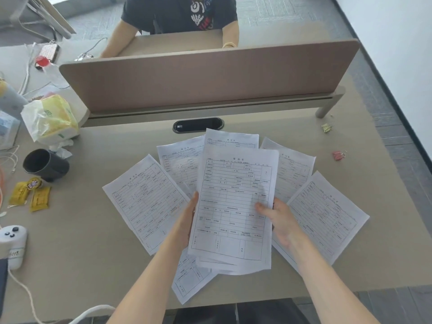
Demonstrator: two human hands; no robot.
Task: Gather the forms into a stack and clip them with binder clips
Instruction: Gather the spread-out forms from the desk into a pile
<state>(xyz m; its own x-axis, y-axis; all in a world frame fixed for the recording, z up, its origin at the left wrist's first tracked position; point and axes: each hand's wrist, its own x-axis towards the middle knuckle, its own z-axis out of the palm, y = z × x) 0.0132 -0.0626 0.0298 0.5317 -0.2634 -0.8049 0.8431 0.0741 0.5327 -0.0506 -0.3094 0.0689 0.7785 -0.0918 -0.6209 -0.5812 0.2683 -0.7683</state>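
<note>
Both my hands hold a thin stack of printed forms [235,199] above the desk's middle. My left hand [187,218] grips its left edge, mostly hidden behind the paper. My right hand [278,218] grips the right edge, thumb on top. More forms lie fanned on the desk: one at the left [145,202], one at the right [327,216], several behind the held stack [180,157], and one under my left forearm [189,279]. A yellow binder clip [326,128] and a pink binder clip [338,155] lie at the far right.
A brown divider panel [205,76] crosses the desk, with a person seated behind it. At the left are a tissue pack [52,116], a tipped black cup [44,164], yellow sachets [30,195] and a white controller [12,242]. A cable port [198,125] is below the divider.
</note>
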